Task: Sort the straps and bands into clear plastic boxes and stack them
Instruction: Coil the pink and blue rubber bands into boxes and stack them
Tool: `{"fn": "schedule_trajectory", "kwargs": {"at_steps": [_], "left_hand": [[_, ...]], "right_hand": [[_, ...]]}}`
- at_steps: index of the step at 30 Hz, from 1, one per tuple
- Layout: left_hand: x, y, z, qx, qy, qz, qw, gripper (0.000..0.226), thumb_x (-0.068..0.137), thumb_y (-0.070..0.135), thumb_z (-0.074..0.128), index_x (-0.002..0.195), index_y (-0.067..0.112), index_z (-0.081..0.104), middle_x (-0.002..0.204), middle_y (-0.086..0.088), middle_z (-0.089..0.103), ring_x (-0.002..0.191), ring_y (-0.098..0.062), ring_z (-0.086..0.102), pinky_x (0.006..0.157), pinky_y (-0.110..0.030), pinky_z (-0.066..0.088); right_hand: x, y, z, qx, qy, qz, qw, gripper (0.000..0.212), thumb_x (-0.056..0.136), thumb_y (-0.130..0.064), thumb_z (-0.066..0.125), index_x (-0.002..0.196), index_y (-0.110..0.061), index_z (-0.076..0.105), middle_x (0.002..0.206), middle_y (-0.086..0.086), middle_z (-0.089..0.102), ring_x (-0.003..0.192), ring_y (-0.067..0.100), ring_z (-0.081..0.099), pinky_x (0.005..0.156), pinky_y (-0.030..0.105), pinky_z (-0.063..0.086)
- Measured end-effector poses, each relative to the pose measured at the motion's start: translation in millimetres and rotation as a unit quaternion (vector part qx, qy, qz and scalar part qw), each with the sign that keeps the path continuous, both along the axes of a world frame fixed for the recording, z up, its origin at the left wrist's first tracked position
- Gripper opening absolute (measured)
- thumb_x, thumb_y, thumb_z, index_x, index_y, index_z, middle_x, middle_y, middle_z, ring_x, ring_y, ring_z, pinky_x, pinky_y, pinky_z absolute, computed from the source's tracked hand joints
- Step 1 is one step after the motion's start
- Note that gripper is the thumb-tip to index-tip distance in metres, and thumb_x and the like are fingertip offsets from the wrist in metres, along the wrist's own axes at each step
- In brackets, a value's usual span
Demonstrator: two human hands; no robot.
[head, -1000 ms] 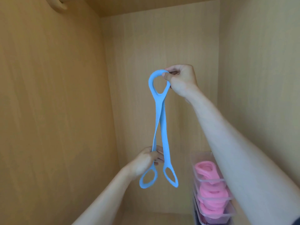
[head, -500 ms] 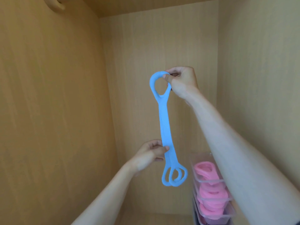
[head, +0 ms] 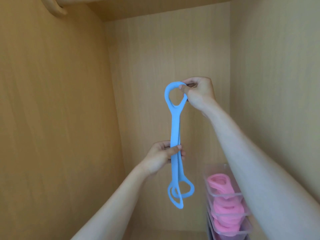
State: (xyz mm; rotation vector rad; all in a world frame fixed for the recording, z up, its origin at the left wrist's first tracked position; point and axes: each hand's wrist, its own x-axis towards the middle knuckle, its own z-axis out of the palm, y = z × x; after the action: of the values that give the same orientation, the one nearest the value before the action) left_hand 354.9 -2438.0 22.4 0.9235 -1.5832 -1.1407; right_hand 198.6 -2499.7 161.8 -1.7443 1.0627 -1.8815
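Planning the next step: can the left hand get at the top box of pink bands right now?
Probably not yet: the left hand grips the blue strap, and the right forearm hides part of the top clear box.

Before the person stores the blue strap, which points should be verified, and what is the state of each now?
1. Right hand pinches the top loop of the blue strap: ok.
2. Left hand grips both strands at mid-length: ok.
3. Lower loops hang together: ok.
4. Strap hangs apart from the stacked clear boxes: ok.
5. Free box for it: cannot tell; the visible boxes hold pink bands.
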Motion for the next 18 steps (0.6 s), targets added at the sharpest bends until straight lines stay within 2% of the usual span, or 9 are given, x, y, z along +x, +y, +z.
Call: {"fn": "schedule_trajectory", "kwargs": {"at_steps": [5,8,9,10,13,15,18], "left_hand": [[18.2,4.8,1.9,0.031,0.028,-0.034,0.999,0.023,0.102,0.009,0.044,0.110,0.001,0.064,0.103,-0.022,0.074,0.093,-0.028,0.071,0.084,-0.033,0.056],[30.9,7.9,8.7,0.012,0.024,-0.026,0.999,0.021,0.102,0.006,0.048,0.110,-0.002,0.065,0.100,-0.020,0.073,0.092,-0.027,0.070,0.084,-0.033,0.056],[34.1,8.1,11.1,0.008,0.021,-0.019,1.000,0.020,0.101,0.006,0.050,0.109,-0.003,0.066,0.097,-0.020,0.071,0.090,-0.026,0.069,0.084,-0.032,0.056],[37.1,7.7,13.4,0.007,0.019,-0.008,1.000,0.020,0.100,0.006,0.053,0.109,-0.005,0.067,0.093,-0.019,0.070,0.087,-0.026,0.068,0.083,-0.032,0.055],[41.5,5.6,23.2,0.004,0.007,0.034,0.999,0.023,0.096,0.003,0.061,0.115,-0.009,0.066,0.090,-0.018,0.068,0.079,-0.023,0.065,0.078,-0.029,0.055],[44.8,3.9,31.4,-0.009,0.005,0.055,0.998,0.034,0.092,0.002,0.066,0.126,-0.001,0.062,0.098,-0.017,0.071,0.085,-0.023,0.066,0.084,-0.029,0.052],[50.7,5.0,47.4,-0.046,0.019,0.065,0.997,0.038,0.089,0.006,0.069,0.126,0.009,0.061,0.101,-0.013,0.074,0.095,-0.021,0.066,0.094,-0.033,0.047]], "right_hand": [[-16.9,-23.0,-22.0,0.033,-0.026,-0.026,0.999,0.021,0.087,-0.009,0.074,0.074,-0.025,0.069,0.074,-0.007,0.065,0.072,0.014,0.062,0.083,0.044,0.058],[-27.4,-41.0,-43.0,0.077,-0.065,-0.034,0.994,0.007,0.087,-0.012,0.075,0.083,-0.018,0.072,0.079,0.000,0.068,0.073,0.017,0.062,0.085,0.046,0.057],[-29.9,-45.2,-50.6,0.093,-0.071,-0.040,0.992,0.004,0.087,-0.013,0.076,0.089,-0.014,0.073,0.080,0.002,0.068,0.073,0.018,0.063,0.084,0.045,0.057],[-31.7,-48.8,-58.6,0.109,-0.077,-0.045,0.990,0.009,0.086,-0.014,0.076,0.094,-0.012,0.073,0.079,0.003,0.069,0.072,0.020,0.063,0.081,0.045,0.058],[-33.2,-50.9,-81.4,0.141,-0.094,-0.064,0.983,0.023,0.081,-0.012,0.074,0.090,-0.027,0.059,0.086,0.014,0.070,0.072,0.029,0.065,0.076,0.047,0.057],[-31.9,-49.1,-95.9,0.156,-0.083,-0.080,0.981,0.027,0.078,-0.010,0.070,0.083,-0.028,0.050,0.092,0.019,0.070,0.077,0.031,0.064,0.073,0.045,0.053],[-27.3,-41.9,-118.3,0.192,-0.035,-0.070,0.978,0.019,0.077,-0.007,0.065,0.076,-0.023,0.055,0.077,0.012,0.066,0.071,0.028,0.060,0.060,0.032,0.043]]}}
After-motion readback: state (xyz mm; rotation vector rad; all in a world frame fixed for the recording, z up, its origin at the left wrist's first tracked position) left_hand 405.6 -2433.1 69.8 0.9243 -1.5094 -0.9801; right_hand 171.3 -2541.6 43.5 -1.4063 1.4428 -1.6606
